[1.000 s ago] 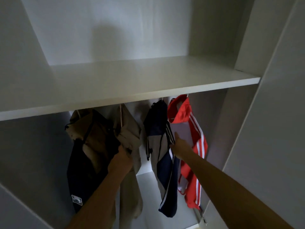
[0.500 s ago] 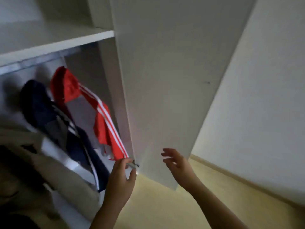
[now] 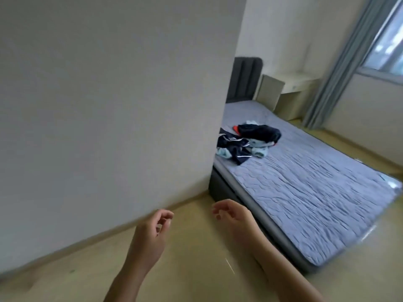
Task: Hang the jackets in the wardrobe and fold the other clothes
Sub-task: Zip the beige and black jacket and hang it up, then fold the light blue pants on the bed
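Clothes (image 3: 248, 141) lie in a loose, unfolded heap on the bed (image 3: 305, 192), on the half nearer the headboard (image 3: 244, 79) and close to the mattress edge that meets the white wall (image 3: 109, 105). Heap contents: a navy garment with thin white stripes (image 3: 233, 147) at the front left, a dark bundled piece (image 3: 259, 131) behind it, pale blue bits (image 3: 259, 151) poking out between and beside them, and a small flash of red-orange (image 3: 235, 128) at the back. Part of the pile is cut off by the wall's edge, so I cannot tell how far it runs.

Left hand (image 3: 150, 234) is low in view over the floor (image 3: 196, 269), just beside the wall's skirting; its grip is loose, fingers softly curled toward the thumb, nothing in it. Right hand (image 3: 233, 216) is level with it, near the dark bed base; same loose grip, fingers curled and relaxed, nothing held. The hands are apart from each other and well apart from the clothes.

Bed cover is grey-blue and quilted. A pale cabinet (image 3: 270, 92) stands beside the headboard. A grey-blue curtain (image 3: 335, 68) hangs further right, next to a window (image 3: 386, 40). The picture is slightly blurred.
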Motion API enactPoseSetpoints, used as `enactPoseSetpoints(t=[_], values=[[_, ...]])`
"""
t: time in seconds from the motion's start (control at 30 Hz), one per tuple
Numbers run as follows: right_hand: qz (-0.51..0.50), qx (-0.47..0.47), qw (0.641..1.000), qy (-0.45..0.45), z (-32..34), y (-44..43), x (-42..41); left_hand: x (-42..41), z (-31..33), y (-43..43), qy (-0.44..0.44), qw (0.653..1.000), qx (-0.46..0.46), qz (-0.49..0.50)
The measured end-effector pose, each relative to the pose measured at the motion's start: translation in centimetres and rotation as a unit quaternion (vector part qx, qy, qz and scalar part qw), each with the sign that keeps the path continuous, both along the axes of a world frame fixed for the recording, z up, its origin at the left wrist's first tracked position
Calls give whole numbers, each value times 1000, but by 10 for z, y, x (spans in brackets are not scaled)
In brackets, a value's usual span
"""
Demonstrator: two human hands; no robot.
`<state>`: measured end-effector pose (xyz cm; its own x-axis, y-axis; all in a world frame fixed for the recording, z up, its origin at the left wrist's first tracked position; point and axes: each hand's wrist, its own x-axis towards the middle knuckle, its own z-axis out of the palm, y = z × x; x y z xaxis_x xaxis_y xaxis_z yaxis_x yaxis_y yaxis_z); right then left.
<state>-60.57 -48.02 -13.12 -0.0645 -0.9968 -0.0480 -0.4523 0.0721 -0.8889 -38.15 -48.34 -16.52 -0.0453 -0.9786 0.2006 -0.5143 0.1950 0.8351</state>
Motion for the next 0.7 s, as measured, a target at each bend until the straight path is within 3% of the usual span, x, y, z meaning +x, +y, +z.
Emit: enactPoseSetpoints(t=[0.23, 0.43, 0.7], values=[[-134, -7, 991, -22, -17, -75, -145, -157, -12, -133, -14, 987, -1, -160], [-192, 14, 981, -22, -46, -195, -226, -249, -41, -277, -29, 972, 25, -232], [-263, 40, 964, -32, -43, -347, -329, -374, -34, -457, -90, 943, 55, -315]])
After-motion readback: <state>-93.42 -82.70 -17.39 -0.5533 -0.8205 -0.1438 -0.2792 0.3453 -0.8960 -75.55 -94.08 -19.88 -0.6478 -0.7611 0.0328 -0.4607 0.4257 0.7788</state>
